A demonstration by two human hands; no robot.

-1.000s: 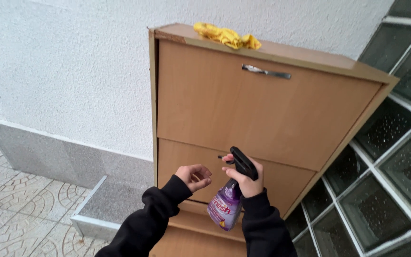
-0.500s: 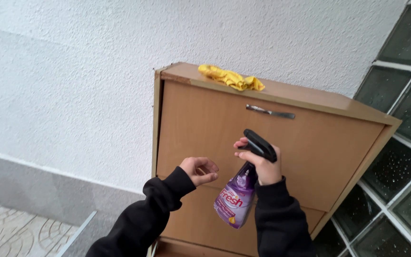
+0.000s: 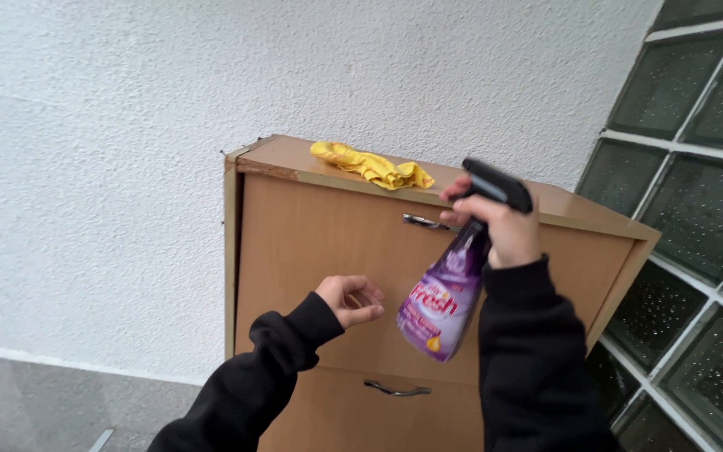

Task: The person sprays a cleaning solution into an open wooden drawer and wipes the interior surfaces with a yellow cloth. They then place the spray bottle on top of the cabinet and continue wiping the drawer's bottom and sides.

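My right hand (image 3: 504, 226) grips the neck of a purple spray bottle (image 3: 447, 297) with a black trigger head, held up level with the top edge of a light brown wooden cabinet (image 3: 328, 259). The nozzle points left towards the cabinet top. My left hand (image 3: 350, 300) hovers empty in front of the upper drawer front, fingers loosely curled. A crumpled yellow cloth (image 3: 370, 165) lies on the cabinet top, left of the bottle head. Both arms wear black sleeves.
The cabinet stands against a white rough-plastered wall (image 3: 127, 167). A glass-block wall (image 3: 696, 209) rises on the right. Metal handles sit on the upper drawer (image 3: 424, 222) and the lower drawer (image 3: 395, 389). Grey floor shows at bottom left.
My right hand has lifted the spray bottle from the lower drawer up to the cabinet's top edge. The view tilted upwards. My left hand stayed about where it was.
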